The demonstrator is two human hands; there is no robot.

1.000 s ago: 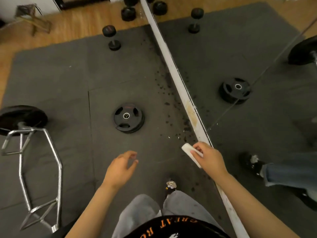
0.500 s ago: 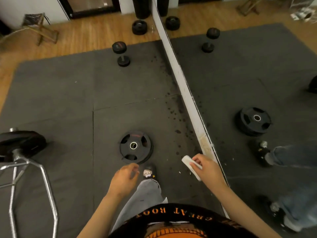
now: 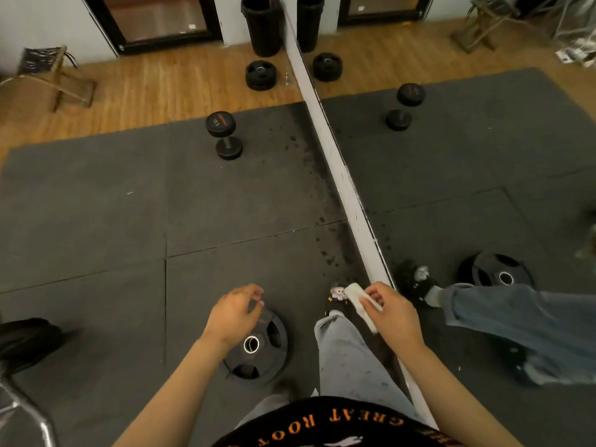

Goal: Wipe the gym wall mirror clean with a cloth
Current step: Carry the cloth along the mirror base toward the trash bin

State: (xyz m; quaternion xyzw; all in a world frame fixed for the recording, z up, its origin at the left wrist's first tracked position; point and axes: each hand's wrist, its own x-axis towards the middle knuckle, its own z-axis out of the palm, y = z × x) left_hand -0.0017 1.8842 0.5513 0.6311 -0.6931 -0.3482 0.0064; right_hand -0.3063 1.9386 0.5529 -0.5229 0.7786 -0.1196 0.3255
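The wall mirror [image 3: 467, 175] fills the right side, and its white bottom frame [image 3: 338, 175] runs diagonally across the floor. It reflects the grey mat, weights and jeans-clad legs. My right hand [image 3: 392, 312] grips a folded white cloth [image 3: 358, 301] just left of the frame, apart from the glass. Over a weight plate hovers my left hand [image 3: 233, 312], fingers loosely curled and holding nothing.
A black weight plate [image 3: 258, 348] lies on the grey mat [image 3: 96, 221] by my feet. A dumbbell [image 3: 224, 133] stands farther off. More plates [image 3: 260, 74] and a black bin [image 3: 263, 24] sit near the mirror's far end. Dark spots mark the mat beside the frame.
The view has advanced along the mirror; the plate now lies under my left hand. My right hand still grips the cloth, and my right foot has stepped forward.
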